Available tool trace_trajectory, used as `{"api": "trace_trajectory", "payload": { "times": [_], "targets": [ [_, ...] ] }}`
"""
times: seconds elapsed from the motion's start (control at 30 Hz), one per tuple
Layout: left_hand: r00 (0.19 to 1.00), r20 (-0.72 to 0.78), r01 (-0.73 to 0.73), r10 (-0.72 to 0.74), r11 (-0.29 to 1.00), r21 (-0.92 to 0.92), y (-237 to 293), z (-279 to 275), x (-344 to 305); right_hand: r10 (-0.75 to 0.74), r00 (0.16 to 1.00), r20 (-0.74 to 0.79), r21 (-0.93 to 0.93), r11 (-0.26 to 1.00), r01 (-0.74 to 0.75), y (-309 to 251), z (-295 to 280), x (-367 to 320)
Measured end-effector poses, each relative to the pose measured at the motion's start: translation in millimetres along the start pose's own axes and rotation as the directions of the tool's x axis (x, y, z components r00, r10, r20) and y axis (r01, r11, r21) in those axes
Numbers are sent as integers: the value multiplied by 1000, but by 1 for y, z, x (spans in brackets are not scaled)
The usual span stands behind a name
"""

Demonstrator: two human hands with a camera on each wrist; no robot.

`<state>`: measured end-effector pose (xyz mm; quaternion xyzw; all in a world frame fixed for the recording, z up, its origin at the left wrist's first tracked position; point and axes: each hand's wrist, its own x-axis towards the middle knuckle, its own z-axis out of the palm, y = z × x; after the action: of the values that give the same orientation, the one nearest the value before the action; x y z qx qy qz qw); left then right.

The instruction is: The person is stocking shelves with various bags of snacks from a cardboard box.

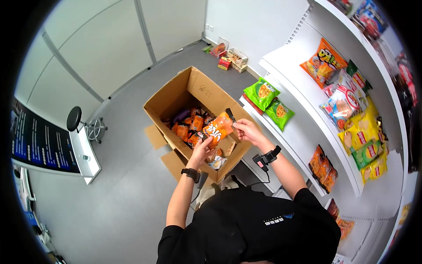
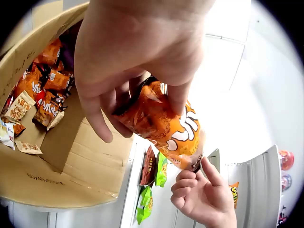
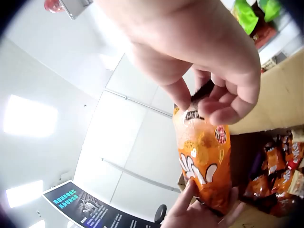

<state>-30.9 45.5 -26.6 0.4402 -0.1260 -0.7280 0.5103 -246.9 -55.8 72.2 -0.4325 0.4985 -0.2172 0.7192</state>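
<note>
Between both hands is an orange snack bag (image 1: 218, 128) with white lettering and dark ends, held above an open cardboard box (image 1: 210, 89). My left hand (image 1: 202, 151) grips one end, its thumb across the printed front in the left wrist view. At the bag's other end, my right hand (image 1: 247, 131) pinches the dark top edge between thumb and fingers, as the right wrist view shows (image 3: 204, 104). Inside the box lie several small orange snack packs (image 2: 47, 109), a few pale packets (image 2: 20, 107) and something purple (image 1: 181, 116).
White shelves (image 1: 303, 94) on the right carry green bags (image 1: 262, 93), a large orange bag (image 1: 324, 63), yellow bags (image 1: 359, 132) and darker orange bags (image 1: 323, 169). Small boxes (image 1: 237, 59) sit on the floor by the far wall. A black stool (image 1: 74, 119) stands at the left.
</note>
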Motion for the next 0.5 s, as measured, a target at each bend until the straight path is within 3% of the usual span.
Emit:
{"api": "trace_trajectory", "payload": {
  "times": [0.13, 0.23, 0.37, 0.4, 0.5],
  "targets": [
    [998, 52, 40, -45, 995, 93, 7, 5, -7, 50, 998, -25, -236, 970, -54, 12, -21, -24],
    [991, 91, 76, -95, 978, 192, 10, 17, -10, 60, 997, -42, -262, 963, -69, 22, -35, -40],
    [985, 155, 14, -82, 917, 397, 7, 44, -10, 88, 995, 56, 29, 996, -89, 37, -51, -67],
    [983, 171, -21, -64, 890, 456, 9, 55, -12, 91, 992, 85, 30, 995, -94, 42, -60, -70],
    [974, 223, -91, -35, 843, 531, 13, 86, -16, 20, 991, 135, 222, 974, -49, 60, -78, -87]
  ]
}}
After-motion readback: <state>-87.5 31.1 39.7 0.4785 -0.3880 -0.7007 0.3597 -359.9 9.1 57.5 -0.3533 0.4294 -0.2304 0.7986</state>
